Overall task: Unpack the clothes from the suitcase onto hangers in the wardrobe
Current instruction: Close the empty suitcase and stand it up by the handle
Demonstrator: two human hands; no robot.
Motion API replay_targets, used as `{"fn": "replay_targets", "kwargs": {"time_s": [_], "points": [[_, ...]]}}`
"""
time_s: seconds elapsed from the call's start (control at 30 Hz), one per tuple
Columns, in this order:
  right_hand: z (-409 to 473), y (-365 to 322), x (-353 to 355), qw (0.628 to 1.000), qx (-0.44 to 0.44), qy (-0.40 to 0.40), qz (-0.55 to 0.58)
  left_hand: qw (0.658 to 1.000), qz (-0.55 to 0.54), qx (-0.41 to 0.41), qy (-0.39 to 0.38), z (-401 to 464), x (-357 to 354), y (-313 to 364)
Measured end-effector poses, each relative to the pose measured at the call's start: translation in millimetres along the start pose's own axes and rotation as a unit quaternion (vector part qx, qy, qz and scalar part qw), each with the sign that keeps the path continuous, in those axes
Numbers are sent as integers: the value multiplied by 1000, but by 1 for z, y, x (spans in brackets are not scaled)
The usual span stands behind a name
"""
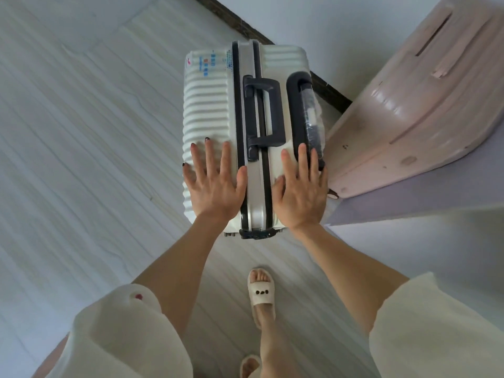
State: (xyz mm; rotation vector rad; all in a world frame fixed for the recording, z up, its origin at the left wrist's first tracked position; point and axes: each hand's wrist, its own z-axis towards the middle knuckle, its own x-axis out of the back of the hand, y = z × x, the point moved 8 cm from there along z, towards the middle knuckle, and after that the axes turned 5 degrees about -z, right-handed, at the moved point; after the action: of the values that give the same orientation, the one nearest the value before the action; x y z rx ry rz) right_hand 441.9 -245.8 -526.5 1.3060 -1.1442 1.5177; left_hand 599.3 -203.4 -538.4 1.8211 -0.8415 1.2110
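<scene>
Pale wood-grain floor (81, 159), dark skirting (245, 25), white wall (341, 31)

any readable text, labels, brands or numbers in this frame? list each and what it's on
Nothing legible.
Sticker on the ribbed shell of the white suitcase: blue and orange print with a small red mark, too small and blurred to read.
Dark carry handle and wrapped pull handle: no visible brand.
Pink case beside it: scuffs only, no text.
</scene>
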Motion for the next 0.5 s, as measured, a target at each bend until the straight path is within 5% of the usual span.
{"fn": "replay_targets", "kwargs": {"time_s": [0.5], "points": [[178, 27, -5, 991, -114, 66, 1, 994, 49, -98, -28, 200, 32, 81]]}}
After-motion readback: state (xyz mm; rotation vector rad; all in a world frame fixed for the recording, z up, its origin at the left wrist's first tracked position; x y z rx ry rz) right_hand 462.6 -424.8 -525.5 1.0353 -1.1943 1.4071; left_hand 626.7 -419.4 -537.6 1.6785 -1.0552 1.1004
